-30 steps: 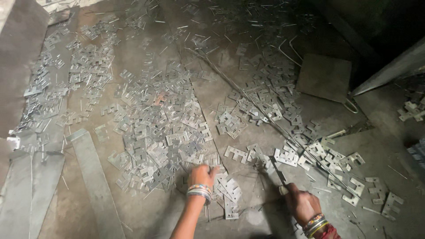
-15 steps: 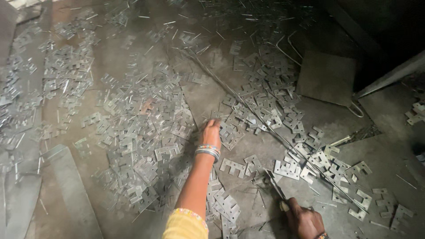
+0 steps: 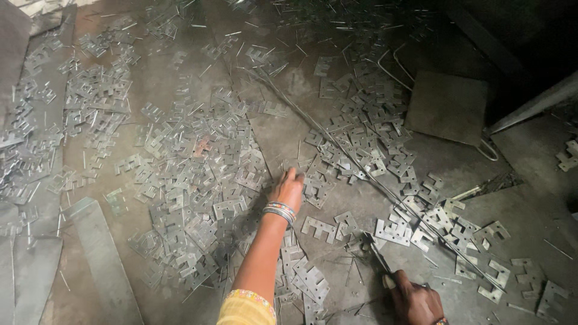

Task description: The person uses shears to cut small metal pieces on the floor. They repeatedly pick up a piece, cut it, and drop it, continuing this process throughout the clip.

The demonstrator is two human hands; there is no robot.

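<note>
My left hand (image 3: 289, 188) reaches out over the floor, fingers spread and resting flat on small notched metal plates (image 3: 198, 180) scattered in a wide heap. Bangles circle that wrist. My right hand (image 3: 415, 301) is at the bottom right, closed around the handle of a thin dark metal tool (image 3: 373, 253) whose tip points toward a notched plate (image 3: 319, 229). A long thin metal rod (image 3: 361, 174) runs diagonally across the plates between the two hands.
More notched plates (image 3: 373, 144) lie to the right and at far left (image 3: 36, 144). A flat square slab (image 3: 448, 107) sits at upper right beside a slanted metal bar (image 3: 530, 105). Long metal strips (image 3: 102, 259) lie at lower left.
My left hand stretched forward from near my body out to the plates in the middle of the floor. My right hand stayed low at the bottom right with the tool.
</note>
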